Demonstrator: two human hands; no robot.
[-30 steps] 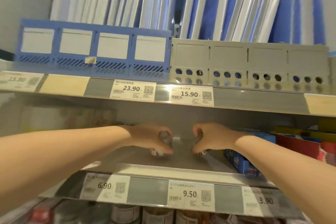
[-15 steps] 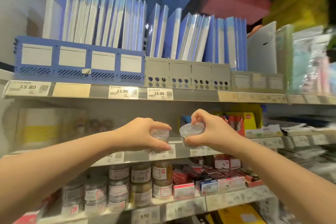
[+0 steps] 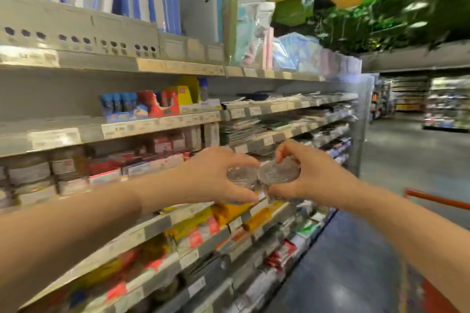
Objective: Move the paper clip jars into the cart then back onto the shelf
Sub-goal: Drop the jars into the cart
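Note:
I hold two small clear paper clip jars in the air in front of the shelves. My left hand (image 3: 213, 175) grips the left jar (image 3: 241, 176) from its left side, thumb below and fingers over the top. My right hand (image 3: 312, 178) grips the right jar (image 3: 276, 173) the same way from the right. The two jars nearly touch each other. More jars (image 3: 33, 178) with labels stand stacked on the shelf at the far left. An orange cart rim (image 3: 437, 198) shows at the right edge, beyond my right forearm.
Stationery shelves (image 3: 157, 124) run along my left, packed with boxes, folders and price tags. The aisle floor (image 3: 396, 155) opens to the right, with other store shelving far off. The picture is blurred by motion.
Both hands lifted the jars off the shelf and drew them back. The view swung right, from facing the shelf to looking down the aisle, and the cart rim came into sight.

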